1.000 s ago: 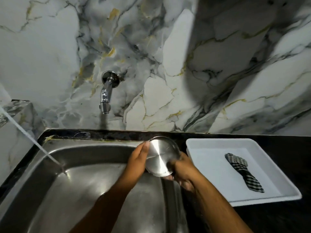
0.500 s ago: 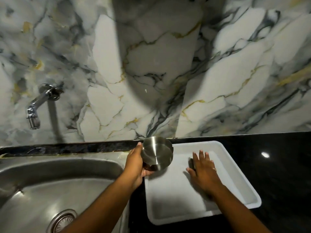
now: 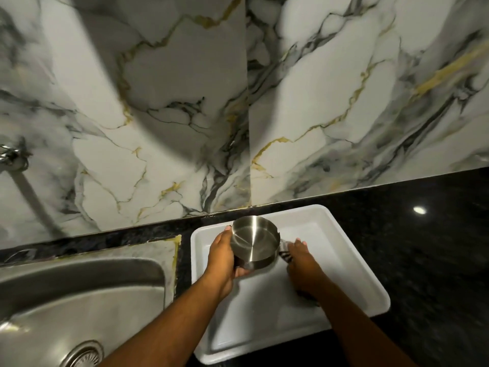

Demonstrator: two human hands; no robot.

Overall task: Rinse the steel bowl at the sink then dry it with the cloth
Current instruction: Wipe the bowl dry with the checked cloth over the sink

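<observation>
Left hand (image 3: 221, 256) is clamped on the small round brushed-steel bowl (image 3: 254, 242): fingers (image 3: 228, 229) curl over the far-left rim, thumb side wraps under the near-left edge, so the grip is closed around the bowl wall. Bowl is tilted, its flat base facing the camera, held up in the air over the white rectangular plastic tray (image 3: 352, 263), not touching it. A small notch shows on the bowl's upper right rim. Right hand (image 3: 301, 263) sits just right of the bowl, palm down, fingers (image 3: 297, 243) closed onto the black-and-white checked cloth (image 3: 285, 251); only a bunched bit of cloth shows between those fingertips and the bowl's right side, more of it dark under the heel of the hand. Cannot tell whether the cloth is lifted clear of the tray floor. Cloth lies just beside the bowl's right edge, contact between them unclear. Relative to the left fingers, the stainless steel sink basin (image 3: 79, 295) is well off to the left and nearer the camera, round drain (image 3: 82, 353) at its bottom. Chrome wall tap (image 3: 8, 154) is far left at frame edge, blurred. Tray rests on the black speckled stone countertop (image 3: 423, 247), against the white marble-pattern wall tiles with grey and gold veins (image 3: 185, 102).
</observation>
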